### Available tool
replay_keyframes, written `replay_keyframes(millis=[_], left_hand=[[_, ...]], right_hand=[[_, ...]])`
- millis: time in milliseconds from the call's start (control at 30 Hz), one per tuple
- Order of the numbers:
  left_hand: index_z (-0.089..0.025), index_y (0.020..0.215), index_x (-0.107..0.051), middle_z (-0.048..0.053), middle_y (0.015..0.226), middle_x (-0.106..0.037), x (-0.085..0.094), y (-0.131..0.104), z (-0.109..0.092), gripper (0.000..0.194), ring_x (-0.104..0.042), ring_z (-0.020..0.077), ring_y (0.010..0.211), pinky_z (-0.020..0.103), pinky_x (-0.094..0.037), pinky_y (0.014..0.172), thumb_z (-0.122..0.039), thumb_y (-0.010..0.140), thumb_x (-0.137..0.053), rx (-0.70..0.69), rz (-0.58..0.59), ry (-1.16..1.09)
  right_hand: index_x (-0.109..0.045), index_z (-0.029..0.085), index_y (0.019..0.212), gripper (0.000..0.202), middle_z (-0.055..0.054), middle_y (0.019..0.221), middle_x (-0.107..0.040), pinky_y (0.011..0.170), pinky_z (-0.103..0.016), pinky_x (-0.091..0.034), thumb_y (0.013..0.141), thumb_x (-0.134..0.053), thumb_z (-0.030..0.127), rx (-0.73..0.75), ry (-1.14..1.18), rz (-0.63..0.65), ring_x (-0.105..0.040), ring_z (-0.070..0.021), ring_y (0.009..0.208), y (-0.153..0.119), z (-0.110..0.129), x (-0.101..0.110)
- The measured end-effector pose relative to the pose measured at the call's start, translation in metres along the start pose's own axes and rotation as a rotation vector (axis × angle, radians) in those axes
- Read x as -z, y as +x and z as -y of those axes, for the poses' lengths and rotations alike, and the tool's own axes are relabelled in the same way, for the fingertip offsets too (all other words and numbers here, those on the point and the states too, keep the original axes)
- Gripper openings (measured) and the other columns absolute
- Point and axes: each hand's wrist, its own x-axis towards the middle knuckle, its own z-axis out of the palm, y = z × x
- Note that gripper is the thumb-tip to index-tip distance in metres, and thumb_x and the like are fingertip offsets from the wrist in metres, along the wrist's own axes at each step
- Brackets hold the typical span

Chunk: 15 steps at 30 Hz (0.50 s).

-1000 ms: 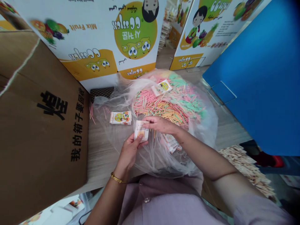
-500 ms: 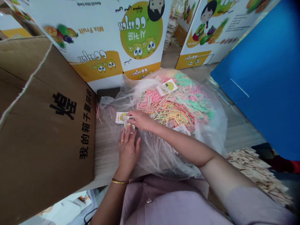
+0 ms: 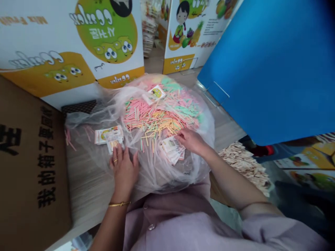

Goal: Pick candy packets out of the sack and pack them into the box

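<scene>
Apparently the left hand (image 3: 125,170) is pressing 1 packet (image 3: 114,140) flat to steady it, while the right hand (image 3: 190,140) is pinching at the fanned packets (image 3: 172,149), seemingly to separate 1.

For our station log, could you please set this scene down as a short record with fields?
left hand: fingers spread, at the near edge of a small packet
right hand: fingers at the fanned packets; grip unclear
loose sticks: pink, yellow and green, heaped on thin plastic
on the heap: a printed packet
left side: brown carton with black characters
far side: printed carton, orange and white
right side: blue panel
</scene>
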Motion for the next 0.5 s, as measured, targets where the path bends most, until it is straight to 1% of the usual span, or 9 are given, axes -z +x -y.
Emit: replay_keyframes(millis=[67, 133, 167, 200, 267, 300, 367, 433, 500], left_hand=[[-0.008, 0.134, -0.059, 0.027, 0.156, -0.042, 0.001, -0.004, 0.004, 0.054, -0.03, 0.0394, 0.151, 0.062, -0.027, 0.118, -0.045, 0.099, -0.042, -0.03, -0.006, -0.038], [-0.012, 0.134, -0.058, 0.023, 0.157, -0.043, 0.002, -0.009, 0.007, 0.051, -0.031, 0.0374, 0.151, 0.06, -0.028, 0.119, -0.045, 0.098, -0.045, -0.059, -0.001, -0.084], [-0.013, 0.134, -0.058, 0.022, 0.157, -0.044, 0.002, -0.011, 0.009, 0.049, -0.032, 0.0366, 0.151, 0.059, -0.028, 0.12, -0.044, 0.098, -0.046, -0.07, 0.002, -0.104], [-0.014, 0.134, -0.058, 0.021, 0.156, -0.044, 0.003, -0.012, 0.01, 0.048, -0.033, 0.0361, 0.15, 0.058, -0.029, 0.12, -0.043, 0.097, -0.047, -0.077, 0.0, -0.12], [-0.014, 0.13, -0.059, 0.021, 0.155, -0.045, 0.007, -0.013, 0.01, 0.045, -0.035, 0.0355, 0.149, 0.058, -0.029, 0.121, -0.043, 0.097, -0.047, -0.085, -0.023, -0.143], [-0.014, 0.127, -0.06, 0.022, 0.154, -0.046, 0.01, -0.013, 0.008, 0.043, -0.038, 0.035, 0.147, 0.057, -0.03, 0.12, -0.042, 0.097, -0.048, -0.089, -0.045, -0.157], [-0.014, 0.122, -0.062, 0.022, 0.149, -0.05, 0.019, -0.012, 0.002, 0.039, -0.043, 0.0333, 0.144, 0.054, -0.032, 0.12, -0.041, 0.098, -0.049, -0.102, -0.09, -0.206], [-0.015, 0.121, -0.063, 0.02, 0.144, -0.056, 0.03, -0.012, -0.009, 0.035, -0.047, 0.03, 0.14, 0.05, -0.033, 0.119, -0.038, 0.098, -0.051, -0.136, -0.104, -0.298], [-0.019, 0.128, -0.06, 0.016, 0.144, -0.057, 0.041, -0.014, -0.025, 0.036, -0.048, 0.0266, 0.139, 0.047, -0.033, 0.119, -0.036, 0.097, -0.054, -0.179, -0.057, -0.442]], right_hand=[[-0.063, 0.016, 0.094, 0.025, -0.009, 0.094, -0.068, 0.077, -0.031, -0.042, 0.091, -0.065, 0.041, -0.06, -0.026, -0.091, -0.06, -0.0222, 0.089, -0.013, -0.002, -0.013], [-0.062, 0.014, 0.104, 0.035, -0.013, 0.104, -0.068, 0.083, -0.034, -0.044, 0.086, -0.072, 0.042, -0.124, -0.031, -0.182, -0.061, -0.0253, 0.098, -0.018, -0.003, -0.022], [-0.062, 0.014, 0.106, 0.036, -0.014, 0.106, -0.068, 0.084, -0.034, -0.045, 0.085, -0.074, 0.041, -0.143, -0.024, -0.203, -0.061, -0.026, 0.1, -0.018, -0.004, -0.024], [-0.062, 0.014, 0.104, 0.034, -0.013, 0.104, -0.068, 0.084, -0.034, -0.045, 0.085, -0.073, 0.039, -0.15, -0.013, -0.195, -0.062, -0.0255, 0.098, -0.018, -0.005, -0.025], [-0.063, 0.016, 0.095, 0.019, -0.009, 0.093, -0.069, 0.08, -0.033, -0.046, 0.09, -0.068, 0.034, -0.13, -0.004, -0.13, -0.062, -0.0234, 0.089, -0.016, -0.007, -0.023], [-0.063, 0.017, 0.09, 0.013, -0.008, 0.088, -0.068, 0.078, -0.033, -0.046, 0.093, -0.063, 0.03, -0.103, -0.012, -0.107, -0.062, -0.0228, 0.086, -0.015, -0.009, -0.019], [-0.064, 0.018, 0.086, 0.016, -0.009, 0.087, -0.068, 0.081, -0.035, -0.046, 0.097, -0.054, 0.025, -0.007, -0.041, -0.131, -0.062, -0.024, 0.088, -0.016, -0.008, -0.008], [-0.066, 0.018, 0.093, 0.021, -0.012, 0.097, -0.07, 0.089, -0.038, -0.045, 0.1, -0.048, 0.026, 0.121, -0.041, -0.227, -0.062, -0.0262, 0.099, -0.021, -0.001, 0.007], [-0.067, 0.021, 0.101, 0.023, -0.011, 0.103, -0.071, 0.093, -0.038, -0.045, 0.102, -0.046, 0.03, 0.234, 0.027, -0.272, -0.062, -0.0257, 0.102, -0.026, 0.014, 0.022]])
